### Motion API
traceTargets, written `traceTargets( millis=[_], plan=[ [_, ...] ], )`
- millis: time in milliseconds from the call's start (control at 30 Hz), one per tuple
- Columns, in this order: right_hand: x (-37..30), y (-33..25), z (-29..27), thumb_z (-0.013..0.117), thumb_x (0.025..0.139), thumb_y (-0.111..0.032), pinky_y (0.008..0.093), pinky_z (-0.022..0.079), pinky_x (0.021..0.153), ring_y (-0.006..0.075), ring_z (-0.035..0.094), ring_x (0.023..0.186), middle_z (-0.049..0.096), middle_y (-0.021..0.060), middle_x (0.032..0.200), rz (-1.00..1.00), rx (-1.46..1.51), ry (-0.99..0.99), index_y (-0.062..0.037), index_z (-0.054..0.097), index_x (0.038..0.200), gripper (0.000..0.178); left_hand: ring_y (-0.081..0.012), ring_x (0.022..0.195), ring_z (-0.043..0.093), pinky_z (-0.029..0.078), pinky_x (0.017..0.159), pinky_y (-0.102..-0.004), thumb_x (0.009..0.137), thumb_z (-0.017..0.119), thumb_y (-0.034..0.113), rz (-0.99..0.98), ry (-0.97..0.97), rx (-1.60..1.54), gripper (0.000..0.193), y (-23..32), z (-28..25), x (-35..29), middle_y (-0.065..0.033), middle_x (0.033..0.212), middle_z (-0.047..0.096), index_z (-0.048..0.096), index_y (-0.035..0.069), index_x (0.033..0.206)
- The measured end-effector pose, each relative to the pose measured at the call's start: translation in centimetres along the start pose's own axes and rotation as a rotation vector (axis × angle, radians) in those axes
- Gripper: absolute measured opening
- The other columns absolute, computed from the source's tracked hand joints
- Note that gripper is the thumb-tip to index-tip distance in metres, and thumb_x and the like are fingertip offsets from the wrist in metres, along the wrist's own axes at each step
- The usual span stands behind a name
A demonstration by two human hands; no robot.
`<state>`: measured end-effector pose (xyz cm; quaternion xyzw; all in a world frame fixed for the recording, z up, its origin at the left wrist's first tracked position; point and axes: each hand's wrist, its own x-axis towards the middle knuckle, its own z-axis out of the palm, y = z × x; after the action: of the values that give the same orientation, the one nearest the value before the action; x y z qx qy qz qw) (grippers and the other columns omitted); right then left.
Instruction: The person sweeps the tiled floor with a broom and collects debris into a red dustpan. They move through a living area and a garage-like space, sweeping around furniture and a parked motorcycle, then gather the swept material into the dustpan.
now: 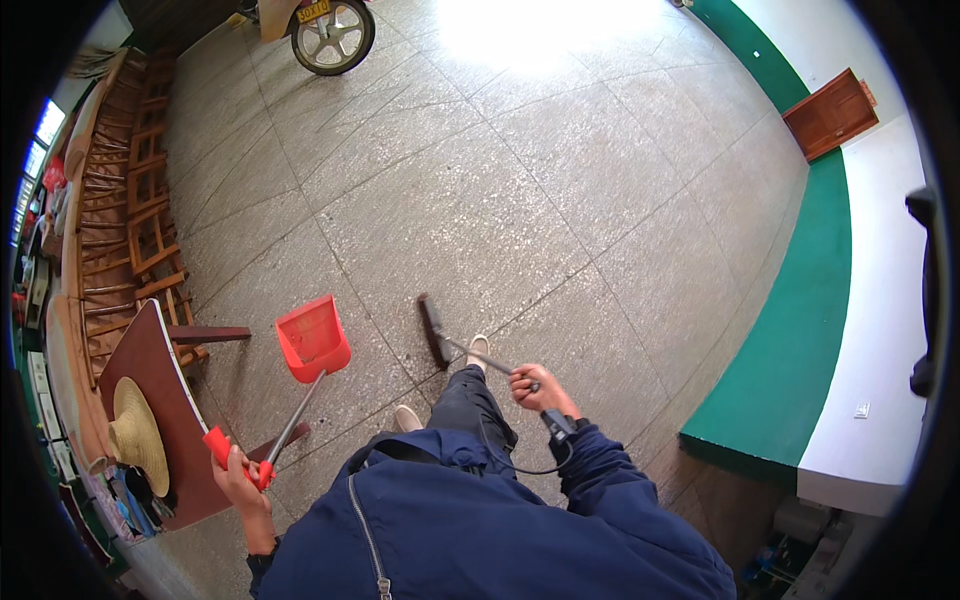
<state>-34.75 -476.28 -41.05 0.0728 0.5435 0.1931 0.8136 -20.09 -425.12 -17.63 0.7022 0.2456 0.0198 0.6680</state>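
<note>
My left hand (240, 480) is closed around the red grip of a long-handled dustpan (313, 338). Its red pan hangs over or rests on the floor ahead and to the left; which of these, I cannot tell. In my right hand (535, 387) is the grey stick of a broom (433, 330), held near its upper end. The dark bristle head is by the floor, just ahead of my shoe (479, 350) and to the right of the dustpan, apart from it.
At the left stands a dark red table (160, 370) with a straw hat (138, 437) on it. Wooden chairs (150, 190) line the left wall. A motorcycle wheel (333, 37) stands at the far left. A green-and-white wall (790, 350) with a brown door (830, 115) runs along the right.
</note>
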Motion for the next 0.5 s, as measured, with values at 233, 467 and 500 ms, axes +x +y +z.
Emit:
traceTargets(
  millis=[233,467,500],
  plan=[
    [-6.0,-18.7,3.4,0.046,0.087,-0.009,0.0221,0.025,0.035,0.0054,0.037,0.041,0.042,-0.0023,0.059,-0.399,-0.247,0.147,-0.0088,0.043,0.079,0.009,-0.0049,0.047,0.04,0.038,0.041,-0.0224,0.094,0.053,0.013,-0.045,0.07,0.037,0.03,1.2,8.4,-3.8,0.0012,0.07,0.045,0.048,0.001,0.121],
    [-7.6,-27.2,2.2,0.045,0.083,-0.006,0.0293,0.035,0.038,0.0141,0.042,0.045,0.044,0.0049,0.058,-0.484,-0.56,0.364,-0.0057,0.046,0.073,0.011,-0.005,0.047,0.038,0.038,0.044,-0.0215,0.094,0.054,0.013,-0.07,0.067,0.08,0.03,2.1,15.9,-5.2,0.0011,0.071,0.045,0.049,0.003,0.121],
    [-8.0,-26.4,0.4,0.044,0.082,-0.004,0.0307,0.036,0.039,0.0162,0.042,0.045,0.045,0.0065,0.058,-0.488,-0.556,0.355,-0.0049,0.046,0.072,0.01,-0.0051,0.047,0.038,0.038,0.044,-0.0214,0.093,0.054,0.013,-0.074,0.065,0.077,0.03,1.8,16.8,-5.0,0.001,0.071,0.045,0.049,0.003,0.121]
  ],
)
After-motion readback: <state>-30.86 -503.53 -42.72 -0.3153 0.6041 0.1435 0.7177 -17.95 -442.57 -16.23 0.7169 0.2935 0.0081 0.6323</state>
